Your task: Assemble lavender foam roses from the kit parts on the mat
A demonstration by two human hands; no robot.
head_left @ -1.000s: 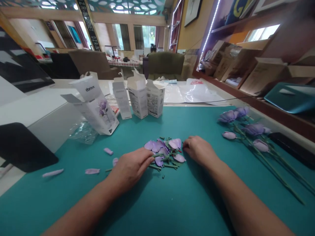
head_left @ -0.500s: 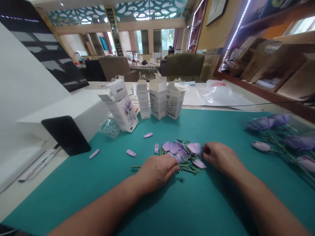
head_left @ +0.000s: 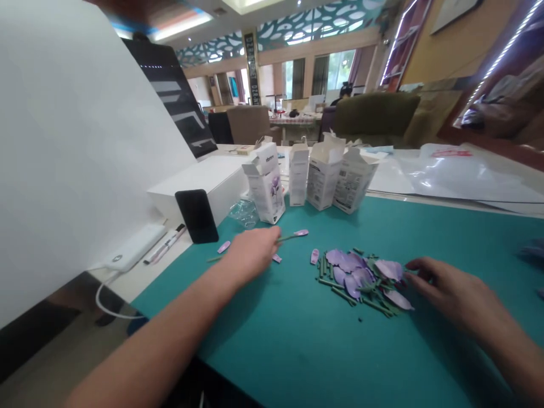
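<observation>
My left hand is closed around a thin green stem, which sticks out on both sides of the fist. It is over the left part of the mat, among small pale-purple pieces; another piece shows partly under the hand. My right hand is at the right edge of a pile of purple petals and short green stem pieces. Its thumb and forefinger are apart beside a pale petal, with nothing visible between them.
Several opened white boxes stand behind the pile on the green mat. Crumpled clear plastic lies beside them. A black phone-like slab leans at left, near a marker. Purple flowers appear at the right edge.
My left hand has moved left, away from the pile, carrying the green stem. My right hand stays by the pile with its fingers opened more. The view has turned left.
</observation>
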